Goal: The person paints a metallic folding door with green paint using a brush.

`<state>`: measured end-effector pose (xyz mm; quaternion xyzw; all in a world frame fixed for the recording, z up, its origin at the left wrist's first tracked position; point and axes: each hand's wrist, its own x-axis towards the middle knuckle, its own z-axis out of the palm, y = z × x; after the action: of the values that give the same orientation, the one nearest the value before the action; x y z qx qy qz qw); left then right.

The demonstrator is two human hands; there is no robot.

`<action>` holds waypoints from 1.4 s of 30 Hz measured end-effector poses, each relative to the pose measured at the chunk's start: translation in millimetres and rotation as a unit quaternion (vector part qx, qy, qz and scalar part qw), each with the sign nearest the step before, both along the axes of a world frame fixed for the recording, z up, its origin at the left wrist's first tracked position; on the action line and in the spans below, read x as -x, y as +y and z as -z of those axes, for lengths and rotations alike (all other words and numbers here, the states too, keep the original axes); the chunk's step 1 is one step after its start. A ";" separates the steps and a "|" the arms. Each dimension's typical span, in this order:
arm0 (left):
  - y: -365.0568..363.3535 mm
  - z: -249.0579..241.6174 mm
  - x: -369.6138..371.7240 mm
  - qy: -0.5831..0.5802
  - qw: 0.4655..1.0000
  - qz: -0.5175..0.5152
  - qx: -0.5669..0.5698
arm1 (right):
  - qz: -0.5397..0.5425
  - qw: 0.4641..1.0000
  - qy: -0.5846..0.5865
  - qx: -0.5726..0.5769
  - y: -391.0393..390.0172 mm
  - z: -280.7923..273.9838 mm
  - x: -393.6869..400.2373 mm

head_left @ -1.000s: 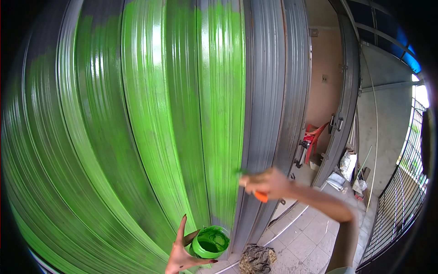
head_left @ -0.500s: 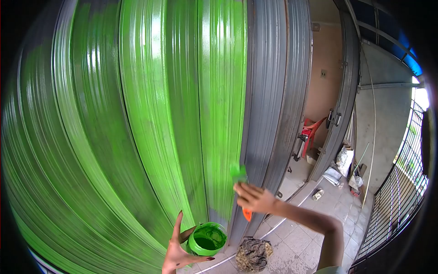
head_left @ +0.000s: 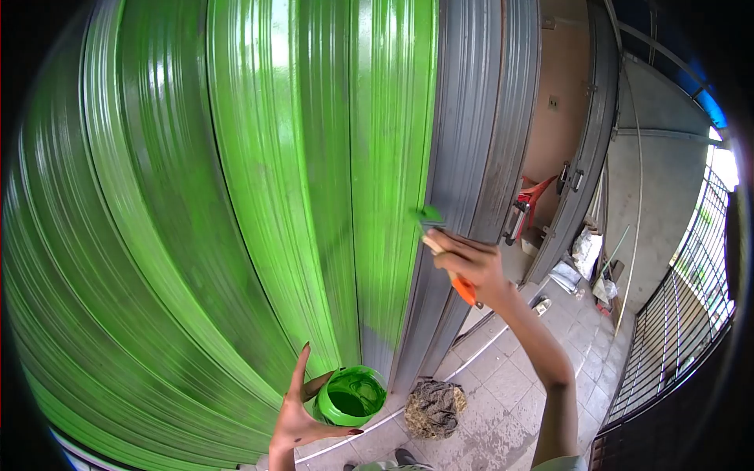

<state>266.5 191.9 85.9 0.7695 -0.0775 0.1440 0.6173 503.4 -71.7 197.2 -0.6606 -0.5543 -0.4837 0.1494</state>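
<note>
My right hand is wrapped round a paintbrush with an orange handle end. Its green-coated bristles are at the edge of the green-painted metal door, beside the unpainted grey panels. Low in the view, my left hand holds a tub of green paint, thumb and fingers spread around its side. Wet green paint coats the inside of the tub.
A crumpled cloth lies on the tiled floor right of the tub. Farther right are a doorway with a red chair, a pale shoe, bags and a barred gate. My feet show at the bottom.
My right hand has moved up and slightly right with the brush, along the edge of the green paint. My left hand still holds the tub, slightly farther left in view.
</note>
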 end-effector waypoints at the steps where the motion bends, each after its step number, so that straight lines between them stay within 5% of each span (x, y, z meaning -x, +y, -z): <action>1: 2.4 1.0 2.9 -0.003 1.000 0.001 0.000 | 0.002 0.998 -0.052 -0.048 2.1 -2.0 5.0; 4: 6.6 2.8 14.5 -0.002 1.000 0.005 0.005 | 0.067 0.990 -0.107 -0.061 8.0 104.4 -10.1; 9: 19.8 10.9 27.4 -0.009 1.000 0.012 -0.012 | 0.082 0.989 0.081 0.088 5.9 290.9 6.5; 12: 28.8 16.5 34.0 0.005 1.000 0.014 -0.016 | 0.021 0.973 0.179 0.145 9.3 332.1 13.1; 16: 38.1 19.6 40.6 0.010 1.000 0.018 -0.022 | 0.070 0.933 0.288 0.205 13.9 298.6 9.6; 20: 40.1 20.1 38.7 0.004 1.000 0.019 -0.022 | 0.078 0.975 0.187 0.095 14.8 169.4 9.4; 23: 42.1 23.1 40.1 0.028 1.000 0.012 0.001 | 0.075 0.994 0.006 -0.084 22.0 117.1 33.9; 26: 41.8 23.9 40.9 0.027 1.000 0.014 -0.006 | 0.077 0.986 -0.046 -0.141 34.1 192.7 8.4; 30: 41.9 21.8 43.9 0.047 0.999 0.009 0.000 | 0.127 0.987 0.092 -0.025 36.4 328.0 17.6; 36: 47.0 30.6 50.1 0.058 0.998 0.011 0.025 | 0.068 0.938 0.314 0.133 42.8 439.3 49.5; 39: 48.2 30.8 49.5 0.056 0.998 0.011 0.026 | 0.072 0.948 0.290 0.107 63.8 426.0 32.0; 42: 50.5 31.7 53.3 0.049 0.999 0.011 0.006 | 0.096 0.972 0.212 0.030 91.6 337.1 23.2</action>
<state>213.3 242.3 54.2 0.7710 -0.0545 0.0998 0.6266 480.2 19.9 -140.0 -0.8022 -0.4585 -0.3282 0.1965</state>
